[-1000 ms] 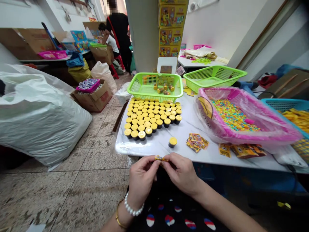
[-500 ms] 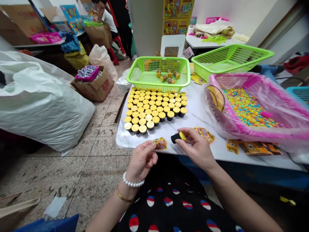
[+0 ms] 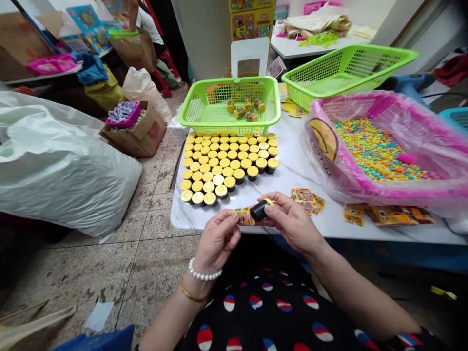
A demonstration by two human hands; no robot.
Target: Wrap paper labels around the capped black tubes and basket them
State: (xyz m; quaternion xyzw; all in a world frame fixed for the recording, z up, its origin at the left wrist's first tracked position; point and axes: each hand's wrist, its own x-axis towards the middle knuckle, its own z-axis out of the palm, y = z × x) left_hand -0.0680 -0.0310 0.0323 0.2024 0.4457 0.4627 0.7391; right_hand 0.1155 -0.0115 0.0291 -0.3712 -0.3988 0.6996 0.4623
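My left hand (image 3: 218, 240) pinches a small yellow printed wrapper (image 3: 243, 216) between thumb and fingers. My right hand (image 3: 292, 219) holds a small black cylindrical container with a yellow lid (image 3: 260, 210) by its lid end. The container's base sits against the wrapper, just above the front edge of the white marble table (image 3: 321, 229). Beyond my hands stand rows of several matching containers (image 3: 226, 163). Several loose printed wrappers (image 3: 307, 201) lie to the right of my right hand.
A green mesh basket (image 3: 229, 105) holds several containers behind the rows. A second green basket (image 3: 347, 73) and a plastic-lined pink basket of coloured beads (image 3: 380, 151) stand to the right. White sacks (image 3: 62, 165) lie on the tiled floor to the left.
My right hand has brought the black container from the table area to the wrapper in my left hand. The view has tilted slightly, and the two hands are now closer together.
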